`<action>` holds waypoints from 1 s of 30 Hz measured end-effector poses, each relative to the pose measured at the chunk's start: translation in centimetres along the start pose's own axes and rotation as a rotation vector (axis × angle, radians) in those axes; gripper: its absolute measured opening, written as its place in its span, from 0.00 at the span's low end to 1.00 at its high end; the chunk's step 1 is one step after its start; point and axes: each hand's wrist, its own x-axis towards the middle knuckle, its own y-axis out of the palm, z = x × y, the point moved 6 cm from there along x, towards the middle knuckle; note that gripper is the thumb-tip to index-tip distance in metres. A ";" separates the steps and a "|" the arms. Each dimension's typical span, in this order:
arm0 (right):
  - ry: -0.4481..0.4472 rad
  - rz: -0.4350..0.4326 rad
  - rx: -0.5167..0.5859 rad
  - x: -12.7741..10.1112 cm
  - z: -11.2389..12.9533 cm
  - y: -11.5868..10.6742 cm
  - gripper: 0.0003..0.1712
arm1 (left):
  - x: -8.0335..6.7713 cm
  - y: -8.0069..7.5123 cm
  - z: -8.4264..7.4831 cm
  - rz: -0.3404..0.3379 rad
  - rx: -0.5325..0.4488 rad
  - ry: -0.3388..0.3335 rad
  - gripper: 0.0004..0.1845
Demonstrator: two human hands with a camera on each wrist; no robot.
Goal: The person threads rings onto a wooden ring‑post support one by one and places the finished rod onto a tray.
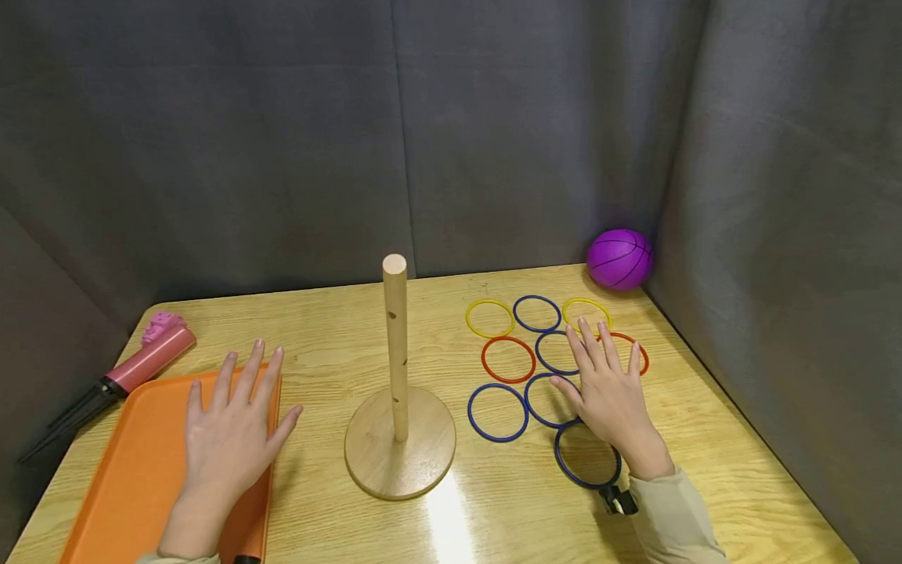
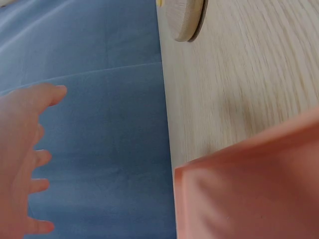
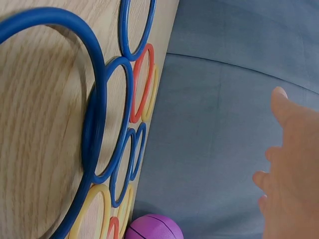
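Note:
My left hand (image 1: 229, 442), fingers spread and holding nothing, hovers over an orange tray (image 1: 137, 462). In the left wrist view the same hand (image 2: 15, 154) stands above the tray (image 2: 249, 204). A round wooden base (image 1: 369, 462) with an upright wooden peg (image 1: 397, 337) stands between the hands. Over several thin rings at the right is my right hand (image 1: 611, 395), its fingers extended and nothing in it. Among the rings are blue (image 1: 470, 411), red (image 1: 484, 360) and yellow (image 1: 468, 319) ones, lying on the table. Part of the group is hidden beneath the hand.
A purple ball (image 1: 620, 258) sits at the back right corner. On the left, a pink cylinder with black pointed parts (image 1: 151, 360) lies by the tray, beside a small pink item (image 1: 164, 327). Grey curtains (image 1: 282, 157) stand behind the table and at both sides.

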 end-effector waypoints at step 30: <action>-0.007 -0.064 0.219 -0.1 1.9 0.7 0.32 | -0.5 1.5 -1.2 0.065 -0.122 -0.055 0.47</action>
